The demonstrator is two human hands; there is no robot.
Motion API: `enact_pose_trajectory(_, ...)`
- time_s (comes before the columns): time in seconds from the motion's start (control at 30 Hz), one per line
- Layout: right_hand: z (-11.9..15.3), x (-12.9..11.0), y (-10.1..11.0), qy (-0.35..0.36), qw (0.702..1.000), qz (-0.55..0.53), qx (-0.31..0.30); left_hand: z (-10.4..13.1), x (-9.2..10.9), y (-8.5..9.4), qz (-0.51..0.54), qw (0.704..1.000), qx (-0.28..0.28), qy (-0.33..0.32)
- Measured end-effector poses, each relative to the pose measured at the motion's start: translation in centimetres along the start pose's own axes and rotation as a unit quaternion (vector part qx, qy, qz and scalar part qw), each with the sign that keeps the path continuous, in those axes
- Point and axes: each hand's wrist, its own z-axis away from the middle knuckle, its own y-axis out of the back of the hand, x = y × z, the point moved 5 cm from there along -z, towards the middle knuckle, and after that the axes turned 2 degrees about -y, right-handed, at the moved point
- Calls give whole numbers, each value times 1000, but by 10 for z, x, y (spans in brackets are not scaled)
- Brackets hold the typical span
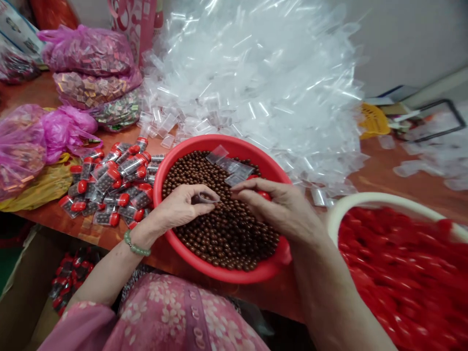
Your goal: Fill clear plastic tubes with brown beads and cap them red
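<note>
My left hand [185,204] pinches a small clear plastic container [205,197] between thumb and fingers, its open end facing right. Beneath both hands is a red basin [222,277] full of brown, shiny, round chocolate balls [223,243]. Over the basin's right side, my right hand [272,202] is curled with its fingertips close to the container. A red cap [263,195] shows between its fingers; the rest of the grip is hidden. More clear containers [239,171] lie on the balls beyond my fingers, with a bit of red beside them.
Filled red-capped containers [117,180] lie piled left of the basin. Behind rises a large heap of clear empties [256,73]. A pale tub [360,199] of red caps [398,273] stands right. Pink bags [87,51] sit back left; a cardboard box [22,287] is below the table edge.
</note>
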Motion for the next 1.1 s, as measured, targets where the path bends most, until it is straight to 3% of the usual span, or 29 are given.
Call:
enact_pose_trajectory(0.13,-7,-2,-7,-47,976,-205,53,0,0,0,-8,999,30,11)
enact_pose_trajectory(0.33,-15,-6,-38,-19,962,-269,31,1,3,-3,15,994,101,-26)
enact_pose_trajectory(0.5,-15,-1,-53,-27,976,-214,-19,-1,1,-2,5,991,128,-38)
enact_pose_trajectory(0.7,-12,-9,-64,-52,975,-186,-109,-2,-2,-9,58,997,-15,-46)
enact_pose_trajectory(0.8,-9,-7,-65,-68,971,-194,-122,0,-2,-11,77,996,-43,-20)
enact_pose_trajectory(0.9,-1,-7,-58,-27,981,-158,-106,0,-2,-9,79,997,-12,1)
enact_pose_trajectory(1.0,11,-13,-48,61,995,-16,-81,-1,-5,-4,72,997,34,9)
enact_pose_trajectory(1.1,22,-21,-41,154,980,108,-57,-1,-7,-3,50,998,31,14)
